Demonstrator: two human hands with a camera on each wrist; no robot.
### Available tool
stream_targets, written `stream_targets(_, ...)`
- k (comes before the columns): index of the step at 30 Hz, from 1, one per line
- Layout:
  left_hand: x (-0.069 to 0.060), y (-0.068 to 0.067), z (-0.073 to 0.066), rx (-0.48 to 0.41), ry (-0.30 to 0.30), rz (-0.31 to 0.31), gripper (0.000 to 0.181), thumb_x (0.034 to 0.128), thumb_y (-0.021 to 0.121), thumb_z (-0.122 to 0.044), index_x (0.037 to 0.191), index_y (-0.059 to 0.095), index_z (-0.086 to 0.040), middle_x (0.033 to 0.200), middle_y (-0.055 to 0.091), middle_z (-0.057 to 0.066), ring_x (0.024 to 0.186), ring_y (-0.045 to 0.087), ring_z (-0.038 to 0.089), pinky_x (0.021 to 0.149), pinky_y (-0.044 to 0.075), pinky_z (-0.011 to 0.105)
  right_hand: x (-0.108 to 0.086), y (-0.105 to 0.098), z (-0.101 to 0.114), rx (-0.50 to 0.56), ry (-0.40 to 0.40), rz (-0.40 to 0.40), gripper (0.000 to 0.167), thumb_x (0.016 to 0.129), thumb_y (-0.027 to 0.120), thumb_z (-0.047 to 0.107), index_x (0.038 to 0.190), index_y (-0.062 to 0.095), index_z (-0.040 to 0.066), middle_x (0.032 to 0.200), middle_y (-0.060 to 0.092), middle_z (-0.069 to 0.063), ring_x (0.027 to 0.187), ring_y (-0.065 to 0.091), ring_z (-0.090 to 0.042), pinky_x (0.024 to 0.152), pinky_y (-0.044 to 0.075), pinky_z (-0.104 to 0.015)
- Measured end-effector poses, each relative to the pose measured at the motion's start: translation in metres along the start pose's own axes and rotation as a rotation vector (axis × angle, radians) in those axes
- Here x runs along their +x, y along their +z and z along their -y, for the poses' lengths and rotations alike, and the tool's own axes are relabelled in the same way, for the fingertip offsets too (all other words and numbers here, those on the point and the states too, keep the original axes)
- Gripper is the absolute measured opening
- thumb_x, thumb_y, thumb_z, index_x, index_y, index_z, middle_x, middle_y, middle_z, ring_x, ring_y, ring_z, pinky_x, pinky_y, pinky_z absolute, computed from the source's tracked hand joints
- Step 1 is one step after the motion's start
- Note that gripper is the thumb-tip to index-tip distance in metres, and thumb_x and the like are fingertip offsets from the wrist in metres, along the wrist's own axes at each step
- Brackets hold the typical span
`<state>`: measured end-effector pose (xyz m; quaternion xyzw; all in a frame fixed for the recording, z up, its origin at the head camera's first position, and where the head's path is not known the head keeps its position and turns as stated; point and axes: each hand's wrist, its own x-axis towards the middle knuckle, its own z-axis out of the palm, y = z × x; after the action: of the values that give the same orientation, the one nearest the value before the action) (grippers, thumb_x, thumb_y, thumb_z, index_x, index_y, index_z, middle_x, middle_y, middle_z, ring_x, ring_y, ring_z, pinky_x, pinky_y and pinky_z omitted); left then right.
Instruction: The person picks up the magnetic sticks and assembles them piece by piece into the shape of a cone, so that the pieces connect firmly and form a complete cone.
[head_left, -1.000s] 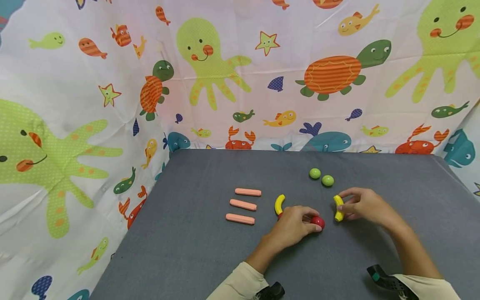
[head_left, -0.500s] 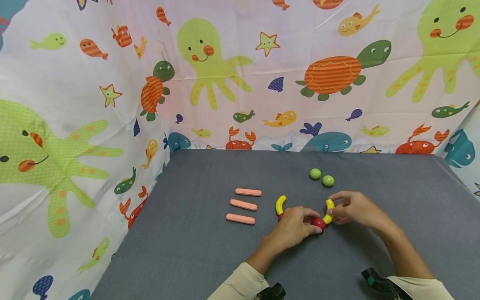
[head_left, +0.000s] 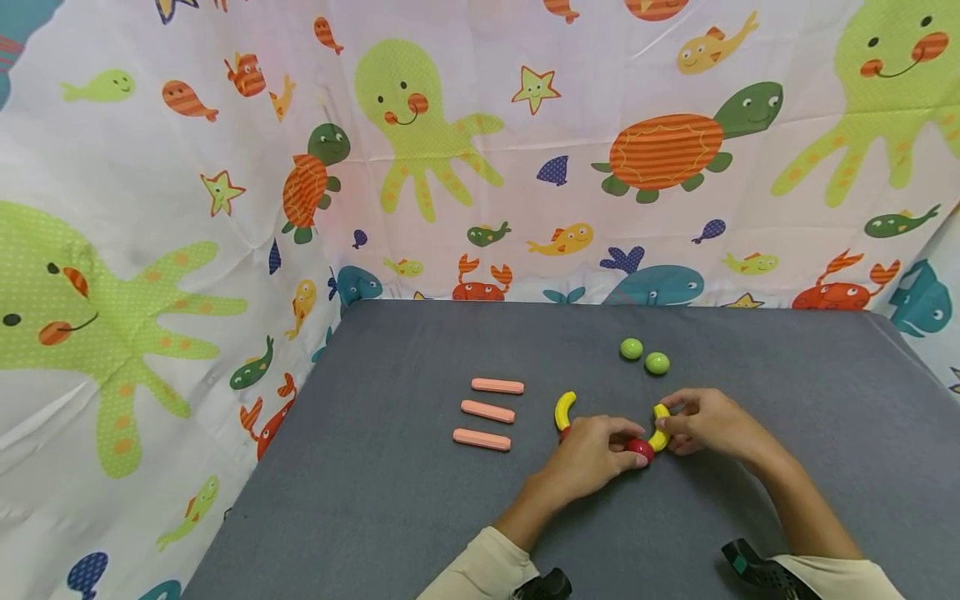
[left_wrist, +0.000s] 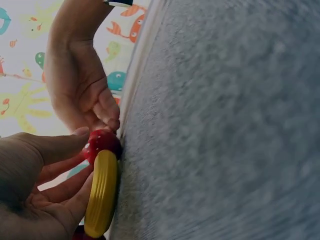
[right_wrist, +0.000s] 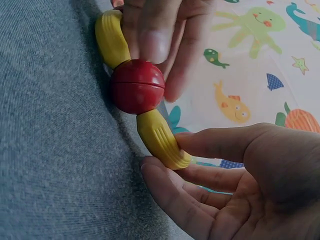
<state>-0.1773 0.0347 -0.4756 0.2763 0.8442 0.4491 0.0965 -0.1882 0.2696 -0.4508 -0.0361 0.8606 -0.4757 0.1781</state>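
Observation:
Between thumb and fingers my right hand [head_left: 716, 427] pinches a yellow curved piece [right_wrist: 161, 141], whose lower end touches a red ball [right_wrist: 137, 87]. My left hand [head_left: 588, 454] holds that ball [head_left: 641, 451] with its fingertips. On the ball's other side a second yellow piece [left_wrist: 102, 194] touches it in the left wrist view; in the head view my left hand hides this piece. Left of that hand lies another yellow curved piece [head_left: 565, 411], with part of a red thing [head_left: 565, 433] showing at its lower end.
Three pink sticks [head_left: 487, 411] lie in a column on the grey table [head_left: 360, 500], left of the hands. Two green balls [head_left: 632, 348] sit beyond the right hand. A patterned cloth [head_left: 442, 150] hangs behind the table and along its left side.
My right hand has moved left with its yellow piece, which now touches the red ball instead of standing apart from it. The left hand has stayed nearly still.

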Motion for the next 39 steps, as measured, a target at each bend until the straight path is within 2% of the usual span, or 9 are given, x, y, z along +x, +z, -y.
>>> stream_targets(5, 0.000, -0.012, 0.002, -0.088, 0.005, -0.063, 0.030, 0.0976, 0.079, -0.017, 0.127, 0.076, -0.008, 0.121, 0.075, 0.002, 0.101, 0.069, -0.002, 0.083, 0.054, 0.013, 0.002, -0.001, -0.003, -0.030, 0.002, 0.003, 0.049, 0.104, 0.069, 0.017, 0.137, 0.056, -0.017, 0.093, 0.072, -0.011, 0.080, 0.072, -0.023, 0.072, 0.064, -0.037)
stream_targets(11, 0.001, -0.038, 0.011, -0.142, -0.010, -0.188, 0.028, 0.0981, 0.078, -0.013, 0.124, 0.076, -0.005, 0.119, 0.075, 0.013, 0.097, 0.070, 0.000, 0.083, 0.056, 0.017, 0.001, 0.000, -0.003, -0.063, 0.024, 0.002, 0.049, 0.102, 0.072, 0.023, 0.136, 0.060, -0.011, 0.097, 0.071, -0.010, 0.082, 0.069, -0.022, 0.071, 0.064, -0.036)
stream_targets(15, 0.000, -0.052, 0.019, -0.114, -0.052, -0.245, 0.028, 0.0978, 0.078, -0.013, 0.124, 0.077, -0.004, 0.116, 0.074, 0.015, 0.098, 0.071, 0.008, 0.083, 0.056, 0.020, 0.000, 0.000, -0.003, -0.089, 0.013, -0.005, 0.052, 0.101, 0.073, 0.026, 0.138, 0.059, -0.009, 0.099, 0.070, -0.011, 0.082, 0.067, -0.022, 0.071, 0.064, -0.036)
stream_targets(18, 0.000, -0.058, 0.023, -0.051, -0.100, -0.267, 0.029, 0.0972, 0.079, -0.015, 0.124, 0.077, -0.004, 0.116, 0.073, 0.014, 0.104, 0.070, 0.019, 0.086, 0.056, 0.027, 0.001, 0.001, -0.003, -0.116, 0.001, -0.009, 0.057, 0.101, 0.074, 0.029, 0.140, 0.057, -0.009, 0.100, 0.070, -0.011, 0.083, 0.068, -0.022, 0.071, 0.063, -0.036)
stream_targets(21, 0.000, -0.060, 0.026, 0.022, -0.149, -0.269, 0.030, 0.0960, 0.081, -0.015, 0.124, 0.077, -0.004, 0.117, 0.071, 0.013, 0.109, 0.067, 0.028, 0.088, 0.055, 0.033, 0.000, 0.003, -0.001, -0.150, -0.004, -0.021, 0.061, 0.100, 0.075, 0.033, 0.140, 0.056, -0.010, 0.098, 0.070, -0.010, 0.082, 0.068, -0.021, 0.070, 0.063, -0.036)
stream_targets(25, 0.001, -0.059, 0.028, 0.079, -0.170, -0.254, 0.034, 0.0936, 0.083, -0.012, 0.126, 0.076, -0.002, 0.116, 0.070, 0.014, 0.105, 0.065, 0.028, 0.085, 0.053, 0.033, 0.001, 0.005, 0.003, -0.170, 0.009, -0.050, 0.065, 0.096, 0.079, 0.032, 0.139, 0.055, -0.010, 0.095, 0.069, -0.010, 0.079, 0.068, -0.020, 0.069, 0.062, -0.036)
stream_targets(33, 0.000, -0.054, 0.031, 0.065, -0.170, -0.238, 0.035, 0.0909, 0.082, -0.003, 0.125, 0.075, 0.002, 0.120, 0.074, 0.014, 0.101, 0.068, 0.023, 0.084, 0.055, 0.025, 0.003, 0.008, 0.004, -0.172, 0.033, -0.067, 0.064, 0.094, 0.083, 0.025, 0.136, 0.052, -0.012, 0.094, 0.068, -0.011, 0.078, 0.067, -0.020, 0.070, 0.063, -0.038)
stream_targets(39, -0.001, -0.050, 0.030, 0.014, -0.211, -0.203, 0.036, 0.0916, 0.083, -0.006, 0.127, 0.075, 0.000, 0.119, 0.070, 0.012, 0.097, 0.068, 0.015, 0.079, 0.056, 0.022, 0.003, 0.010, 0.004, -0.189, 0.001, -0.093, 0.050, 0.093, 0.082, 0.021, 0.127, 0.061, -0.008, 0.091, 0.066, -0.007, 0.078, 0.066, -0.021, 0.068, 0.061, -0.035)
